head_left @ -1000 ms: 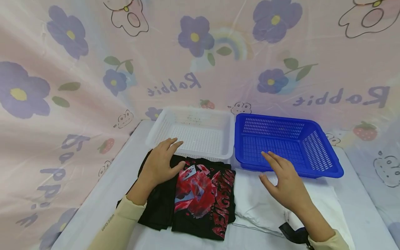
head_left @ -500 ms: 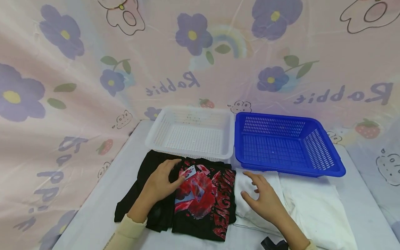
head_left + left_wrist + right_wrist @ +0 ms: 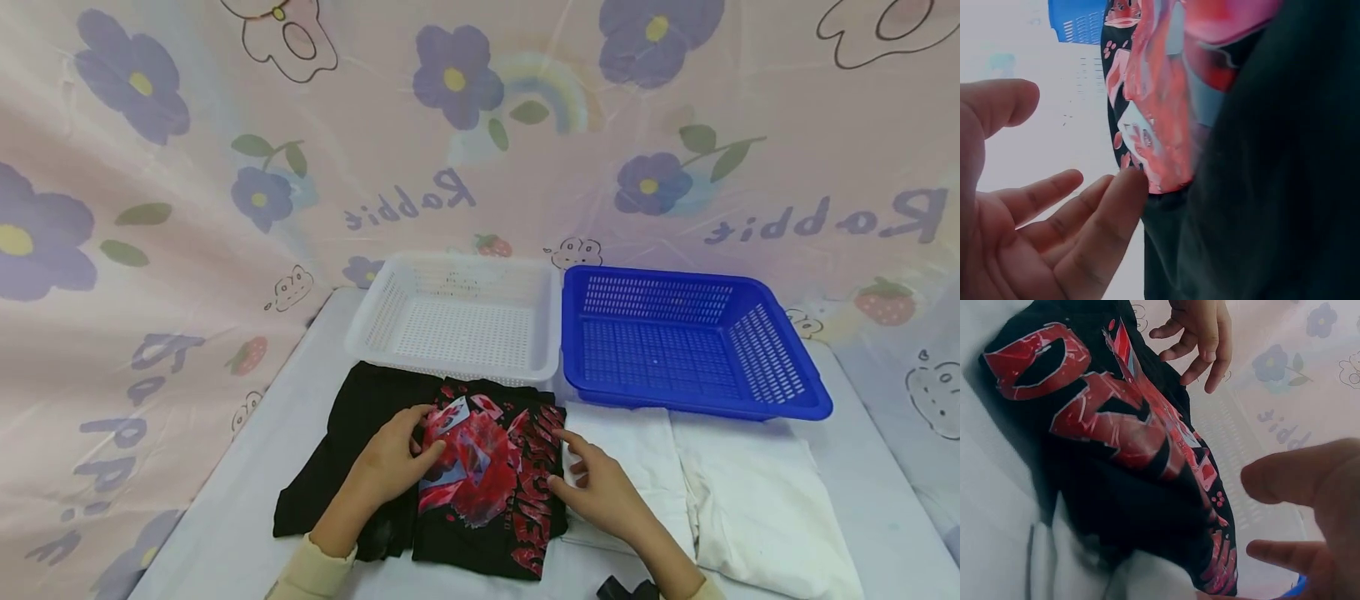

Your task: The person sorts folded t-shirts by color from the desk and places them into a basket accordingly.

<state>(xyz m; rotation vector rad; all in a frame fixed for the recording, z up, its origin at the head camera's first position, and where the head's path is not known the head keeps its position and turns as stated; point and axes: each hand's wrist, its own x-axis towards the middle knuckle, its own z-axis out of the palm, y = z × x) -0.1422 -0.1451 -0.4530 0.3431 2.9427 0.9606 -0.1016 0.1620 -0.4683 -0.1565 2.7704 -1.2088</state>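
Observation:
A folded black T-shirt with a red print and lettering lies in the middle of the table. At its left edge is my left hand, its thumb apart from its loosely bent fingers and nothing gripped between them. My right hand is at the opposite edge, thumb and fingers spread; the right wrist view shows its fingers relaxed beside the shirt. Whether the fingertips touch the cloth is hard to tell. A plain black folded garment lies under and beside the left hand. White folded cloth lies partly behind the right hand.
A white perforated basket and a blue one stand side by side behind the clothes. Another white folded garment lies at the right. A patterned curtain encloses the table at the back and sides.
Both hands have come down from above the clothes toward the printed T-shirt. The right hand has moved left from over the white cloth; the left has moved nearer the front. The clothes lie about as before.

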